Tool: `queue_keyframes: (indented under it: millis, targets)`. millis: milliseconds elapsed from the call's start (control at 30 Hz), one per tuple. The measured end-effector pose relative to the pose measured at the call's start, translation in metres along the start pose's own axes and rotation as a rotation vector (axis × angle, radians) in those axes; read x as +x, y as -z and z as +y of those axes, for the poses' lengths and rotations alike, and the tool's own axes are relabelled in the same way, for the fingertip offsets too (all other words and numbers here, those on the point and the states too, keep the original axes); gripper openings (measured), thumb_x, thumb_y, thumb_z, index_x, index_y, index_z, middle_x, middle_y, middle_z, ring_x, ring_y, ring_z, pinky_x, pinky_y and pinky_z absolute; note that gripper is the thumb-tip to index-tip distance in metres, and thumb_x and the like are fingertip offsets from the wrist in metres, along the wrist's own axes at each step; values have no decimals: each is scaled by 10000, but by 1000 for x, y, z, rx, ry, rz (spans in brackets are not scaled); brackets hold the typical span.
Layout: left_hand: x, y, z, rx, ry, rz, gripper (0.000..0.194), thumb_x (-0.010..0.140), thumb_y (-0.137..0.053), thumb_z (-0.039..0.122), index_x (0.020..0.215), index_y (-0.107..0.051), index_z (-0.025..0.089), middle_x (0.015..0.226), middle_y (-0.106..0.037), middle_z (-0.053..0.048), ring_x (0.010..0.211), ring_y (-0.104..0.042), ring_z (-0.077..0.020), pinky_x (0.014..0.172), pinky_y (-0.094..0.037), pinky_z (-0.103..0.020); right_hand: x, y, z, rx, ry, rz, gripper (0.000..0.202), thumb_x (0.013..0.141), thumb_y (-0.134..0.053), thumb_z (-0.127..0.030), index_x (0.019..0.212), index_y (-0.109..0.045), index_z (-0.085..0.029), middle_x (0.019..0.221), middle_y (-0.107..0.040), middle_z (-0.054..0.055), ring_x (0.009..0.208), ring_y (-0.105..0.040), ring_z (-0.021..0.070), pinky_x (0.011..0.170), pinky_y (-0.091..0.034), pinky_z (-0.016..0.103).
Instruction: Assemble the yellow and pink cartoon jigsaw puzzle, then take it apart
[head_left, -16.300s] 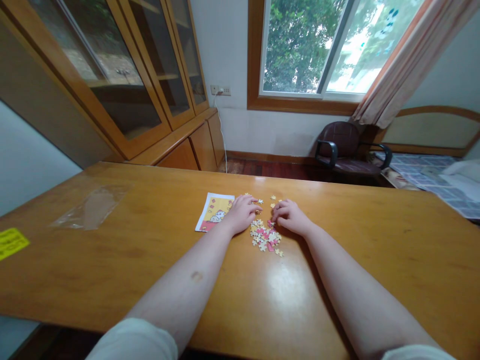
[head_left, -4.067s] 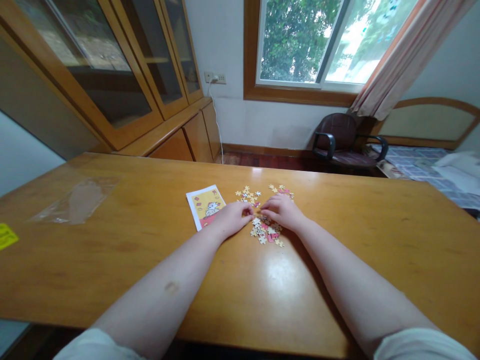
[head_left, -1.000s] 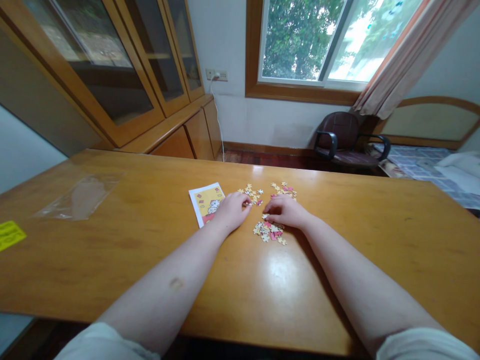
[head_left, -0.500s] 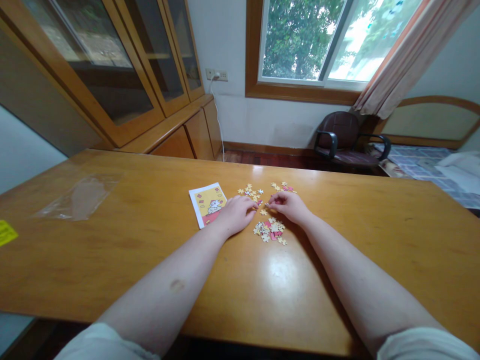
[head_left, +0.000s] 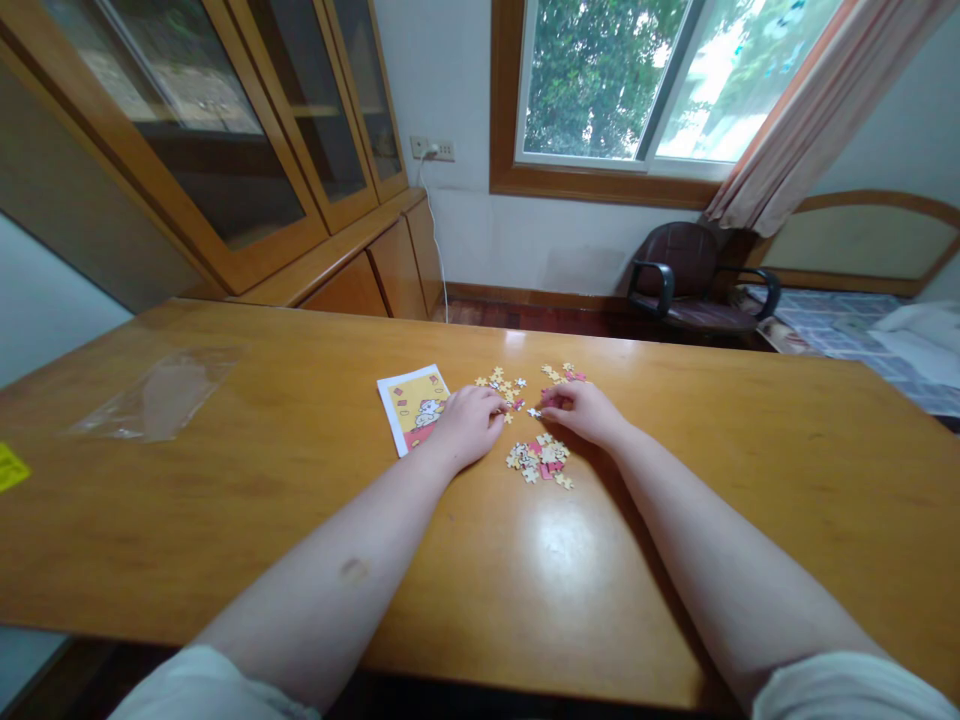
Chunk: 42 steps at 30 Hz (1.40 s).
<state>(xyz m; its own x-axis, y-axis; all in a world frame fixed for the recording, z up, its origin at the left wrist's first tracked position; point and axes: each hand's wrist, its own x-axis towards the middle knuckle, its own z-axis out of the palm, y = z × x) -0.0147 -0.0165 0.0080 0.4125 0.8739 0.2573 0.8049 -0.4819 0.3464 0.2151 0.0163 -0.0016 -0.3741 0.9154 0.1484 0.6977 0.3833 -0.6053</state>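
Between my hands, jigsaw pieces lie in small groups on the wooden table (head_left: 285, 520). My left hand (head_left: 471, 425) rests over the edge of a picture card (head_left: 409, 405) with a yellow and pink cartoon. Its fingers curl down at a yellowish puzzle piece (head_left: 508, 418) beside the far left group (head_left: 499, 384). My right hand (head_left: 589, 412) has thumb and forefinger pinched together at a small pale puzzle piece (head_left: 534, 413). Just beyond it is the far right group (head_left: 555, 373), with pink and yellow pieces. A larger mixed pile (head_left: 538, 458) lies nearer me.
A clear plastic bag (head_left: 169, 395) lies on the left of the table, and a yellow label (head_left: 11, 467) shows at the left edge. Behind the table stand a glass-doored cabinet (head_left: 322, 215) and a dark armchair (head_left: 682, 275). A bed (head_left: 840, 320) is at the right.
The yellowish piece that lay between my hands has slid left to my left fingertips. My right hand has barely moved and stays by the pale piece.
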Motion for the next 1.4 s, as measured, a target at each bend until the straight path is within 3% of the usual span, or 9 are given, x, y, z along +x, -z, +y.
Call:
queue_keyframes:
  millis: [167,367,433,600,833,1000,1167,1300,1400]
  targets:
    - [-1,-1,0,-42,-50,-17,265,842,-495,202,1016,-692,234,1105,-654,-40,1053,-549,-227,961,-428,-402,-1,10,7,102,224,-233,187,667,-782,-344,800,-767,-214,771,-708,31,734,-612,156,725,-458,283]
    - [-1,-1,-1,-71,-52,-32,260,846,-494,207,1005,-697,235,1119,-647,-43,1073,-542,-230,974,-423,-411,0,8,-2,73,266,-285,50,694,-759,-288,718,-755,-244,740,-700,2,765,-621,161,804,-450,306]
    - [0,-1,-1,-83,-42,-37,250,844,-502,209,995,-700,238,1123,-645,-43,1078,-541,-230,980,-420,-414,0,8,-2,53,233,-212,46,709,-747,-273,699,-741,-229,741,-697,6,766,-615,163,793,-448,303]
    - [0,-1,-1,-86,-49,-36,242,855,-494,212,977,-702,234,1087,-653,-42,1056,-547,-223,966,-429,-404,1,10,9,-260,45,155,97,767,-694,-280,718,-744,-213,775,-688,57,774,-560,194,751,-406,324]
    - [0,-1,-1,-80,-59,-29,242,854,-497,203,979,-704,224,1096,-650,-49,1057,-546,-217,971,-430,-394,-1,7,9,-420,54,116,184,844,-599,-310,827,-765,-233,848,-686,75,854,-538,221,775,-360,349]
    - [0,-1,0,-79,-55,-31,245,859,-501,217,1002,-700,220,1117,-645,-55,1074,-541,-225,984,-422,-405,-5,6,-3,-280,274,-68,227,882,-541,-298,877,-759,-238,898,-666,56,852,-552,191,830,-366,358]
    - [-3,0,2,-72,-121,-71,282,860,-523,253,1095,-680,261,1191,-613,-48,1138,-502,-234,1010,-397,-422,-4,4,-12,-198,275,-110,245,885,-554,-344,1044,-728,-274,959,-648,68,923,-554,213,866,-383,401]
    - [-3,0,2,-62,-136,-101,266,864,-530,271,1076,-690,295,1243,-586,-38,1186,-466,-243,1035,-366,-452,-3,13,-7,-2,153,-155,147,807,-647,-299,830,-761,-209,843,-682,61,818,-598,179,789,-453,331]
    - [-2,0,1,-81,-131,-89,267,869,-517,255,1065,-696,285,1224,-597,-39,1175,-473,-236,1035,-368,-448,-4,20,-1,169,-24,-368,120,698,-729,-289,771,-755,-198,729,-701,26,667,-610,151,650,-473,280]
